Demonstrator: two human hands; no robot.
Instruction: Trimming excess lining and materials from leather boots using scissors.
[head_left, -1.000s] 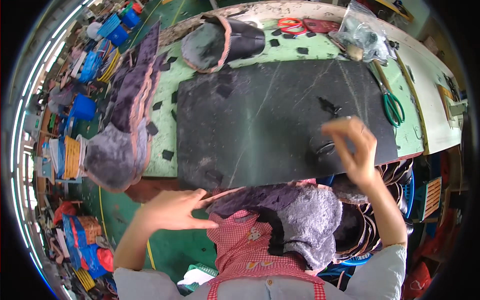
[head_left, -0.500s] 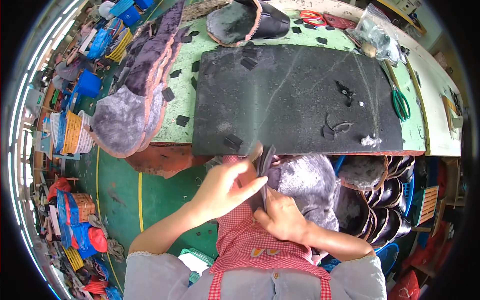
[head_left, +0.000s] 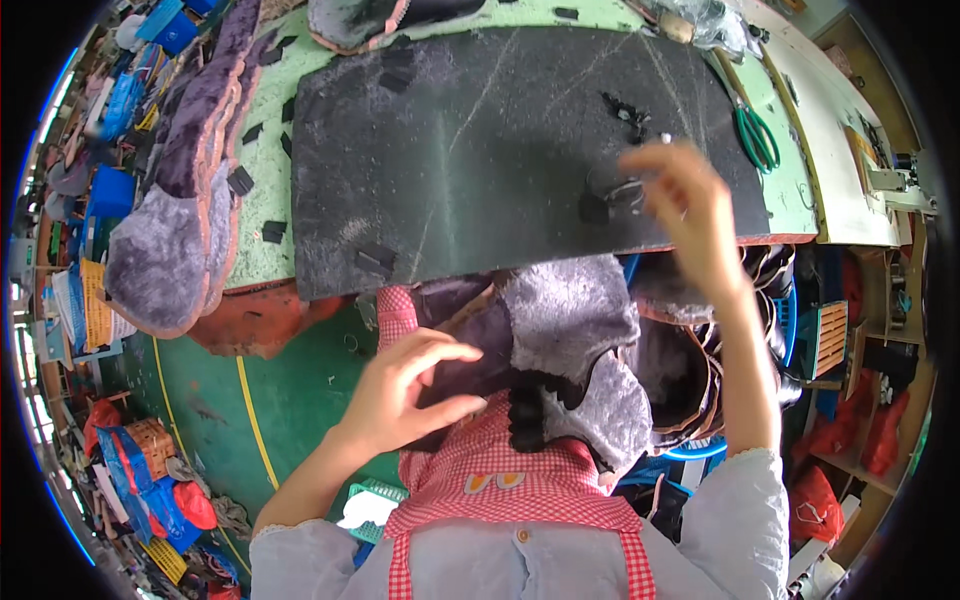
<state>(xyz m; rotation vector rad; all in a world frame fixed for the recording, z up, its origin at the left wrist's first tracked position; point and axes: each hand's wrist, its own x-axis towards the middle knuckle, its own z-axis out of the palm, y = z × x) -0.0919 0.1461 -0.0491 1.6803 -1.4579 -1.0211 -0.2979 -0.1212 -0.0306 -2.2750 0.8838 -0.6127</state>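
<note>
My left hand (head_left: pixel 408 392) is over my lap, thumb and fingers apart with nothing between them. Beside it, a dark piece with grey plush lining (head_left: pixel 575 312) lies across my lap. Another grey plush flap (head_left: pixel 603 408) hangs lower, by a dark scalloped edge. My right hand (head_left: pixel 690 205), slightly blurred, reaches over the black work mat (head_left: pixel 480 150). Its fingers are loosely bent and apart, and no held thing shows. Next to these fingers a small dark curved tool, perhaps thread snips (head_left: pixel 597 207), lies on the mat. Farther back is a black tangled scrap (head_left: pixel 626 112).
Green-handled scissors (head_left: pixel 757 138) lie right of the mat. Plush-lined pieces (head_left: pixel 160 245) are stacked at the table's left, near small black patches (head_left: pixel 375 260). Black lined boot parts (head_left: pixel 680 385) fill a blue basket (head_left: pixel 697 450) at my right. A clear plastic bag (head_left: pixel 705 22) sits far right.
My right hand has left the dark piece at my lap and moved up and right over the mat. The left hand has opened and lowered slightly. The view has shifted right and down.
</note>
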